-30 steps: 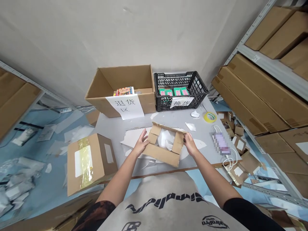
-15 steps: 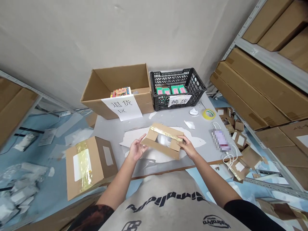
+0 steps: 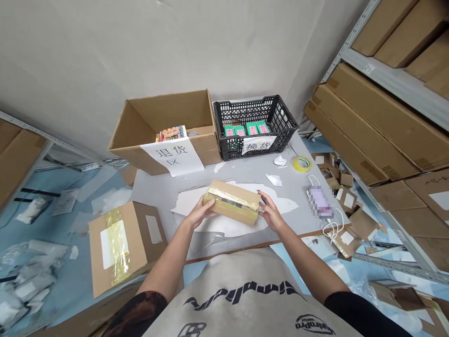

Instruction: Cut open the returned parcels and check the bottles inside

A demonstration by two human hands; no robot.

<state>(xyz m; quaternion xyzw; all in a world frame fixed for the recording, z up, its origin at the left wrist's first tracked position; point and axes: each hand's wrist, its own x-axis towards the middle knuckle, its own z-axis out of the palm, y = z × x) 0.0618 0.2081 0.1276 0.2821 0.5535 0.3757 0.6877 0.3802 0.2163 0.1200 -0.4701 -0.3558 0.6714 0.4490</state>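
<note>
Between my hands is a small cardboard box with strips of yellowish packing tape along its top edges and a narrow dark gap between the flaps. My left hand grips its left end, thumb on the near corner. At the right end, my right hand is closed on the box's edge. Beneath the box lies a torn white sheet on the grey table. What the box holds cannot be made out.
A large open carton with a paper sign and a black plastic crate holding green-and-pink packs stand behind. A tape roll and a phone with a white cable lie right. A taped carton stands left.
The box's flaps have come together, leaving only a narrow gap where the white contents showed before. My left hand has moved from loosely beside the box to gripping its left end.
</note>
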